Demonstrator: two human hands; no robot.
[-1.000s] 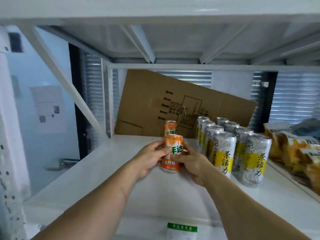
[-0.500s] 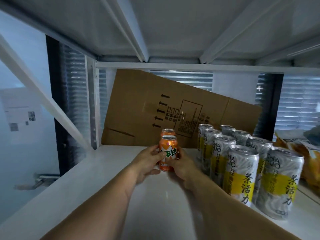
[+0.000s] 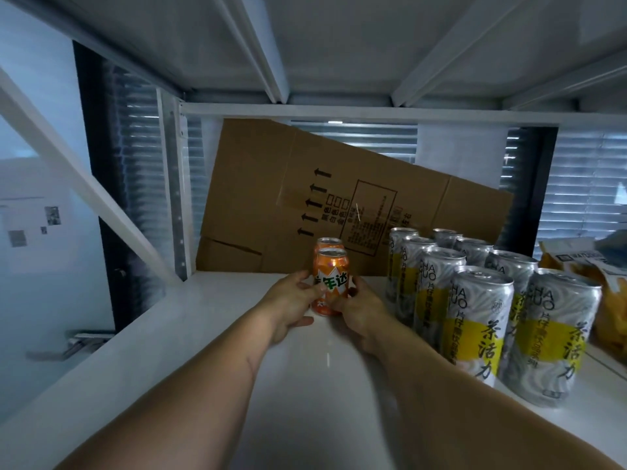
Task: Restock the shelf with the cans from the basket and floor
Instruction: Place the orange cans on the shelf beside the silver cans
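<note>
An orange soda can [image 3: 330, 278] stands upright on the white shelf [image 3: 217, 334], held from both sides. My left hand [image 3: 291, 305] grips its left side and my right hand [image 3: 361, 308] grips its right side. Directly behind it stands a second orange can [image 3: 328, 243], mostly hidden, with only its top showing. To the right stand two rows of several silver-and-yellow tea cans [image 3: 475, 323], close to my right forearm.
A flattened cardboard box [image 3: 271, 198] leans against the shelf's back. Yellow snack bags [image 3: 607, 286] lie at the far right. The upper shelf's underside [image 3: 322, 45] hangs low overhead. A diagonal white brace [image 3: 84, 191] crosses the left side.
Both hands have carried the orange can deeper into the shelf, down onto the surface just in front of the other orange can. My head has moved in closer.
</note>
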